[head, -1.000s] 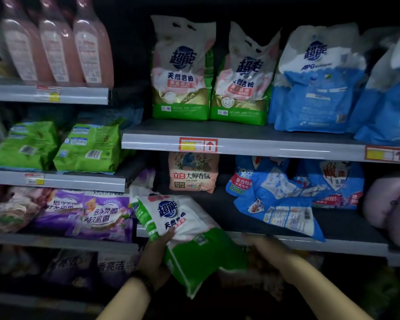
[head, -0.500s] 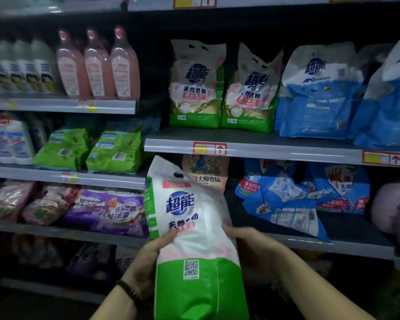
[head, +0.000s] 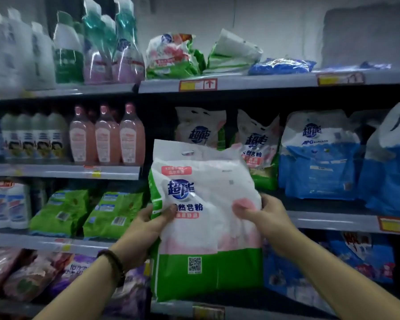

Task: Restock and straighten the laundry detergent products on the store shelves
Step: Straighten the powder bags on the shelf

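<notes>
The left grip and right grip clasp opposite sides of the upright white-and-green 超能 bag

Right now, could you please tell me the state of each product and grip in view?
Held detergent bag: upright, held in both grips.
Left grip: holds bag's left edge.
Right grip: holds bag's right side.
Pink bottles: upright, in a row.
Top-shelf green bags: slumped over.
</notes>
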Tool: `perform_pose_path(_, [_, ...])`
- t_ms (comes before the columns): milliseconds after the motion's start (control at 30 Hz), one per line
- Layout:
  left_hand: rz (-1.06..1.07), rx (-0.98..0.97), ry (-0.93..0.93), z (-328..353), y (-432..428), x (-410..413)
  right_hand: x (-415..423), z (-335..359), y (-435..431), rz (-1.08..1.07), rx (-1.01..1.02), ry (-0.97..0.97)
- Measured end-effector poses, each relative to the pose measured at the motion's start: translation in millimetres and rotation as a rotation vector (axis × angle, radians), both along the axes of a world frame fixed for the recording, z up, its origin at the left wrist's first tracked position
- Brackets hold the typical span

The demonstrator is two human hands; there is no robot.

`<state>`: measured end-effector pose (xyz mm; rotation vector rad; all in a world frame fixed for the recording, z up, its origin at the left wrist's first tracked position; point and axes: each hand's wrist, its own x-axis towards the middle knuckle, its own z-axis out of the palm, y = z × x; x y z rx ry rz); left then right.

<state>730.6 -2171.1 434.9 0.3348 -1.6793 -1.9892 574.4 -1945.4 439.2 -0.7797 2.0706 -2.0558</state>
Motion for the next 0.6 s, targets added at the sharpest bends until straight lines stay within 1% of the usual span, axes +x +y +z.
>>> perform_pose_path(100, [0.022,-0.036,0.029,43,-27,-47,-38,49,-29,-0.021,-0.048,0.056])
perform_pose_path(167, [-0.010,-0.112,0.046,75,-52,-86,-74,84,-54,-0.069,-0.011,0.090])
perform_pose_path(233, [-0.022,-0.192,0.048,107,-79,-125,-108,118,-81,-0.101,0.009,0.172])
perform_pose_path(267, [0.011,-0.245,0.054,119,-93,-144,-127,129,-95,-0.111,0.002,0.227])
perform_pose_path(333, [0.184,-0.371,0.078,127,-111,-186,-160,134,-121,-0.206,0.047,0.278])
perform_pose_path(367, [0.312,-0.437,0.031,120,-115,-206,-176,126,-134,-0.288,0.144,0.262])
perform_pose_path(400, [0.440,-0.499,-0.080,105,-113,-223,-186,110,-147,-0.363,0.259,0.241])
perform_pose_path(433, [0.507,-0.577,-0.218,85,-105,-234,-189,89,-158,-0.369,0.371,0.217])
perform_pose_path(467, [0.495,-0.687,-0.350,61,-94,-242,-193,66,-168,-0.315,0.435,0.203])
perform_pose_path(500, [0.444,-0.820,-0.459,39,-88,-248,-196,46,-176,-0.275,0.445,0.201])
perform_pose_path(533, [0.395,-0.940,-0.524,23,-87,-255,-198,31,-182,-0.261,0.431,0.199])
perform_pose_path(567, [0.357,-1.003,-0.566,15,-90,-261,-205,21,-187,-0.261,0.420,0.214])
perform_pose_path(600, [0.328,-1.016,-0.583,14,-97,-266,-210,18,-190,-0.269,0.425,0.220])
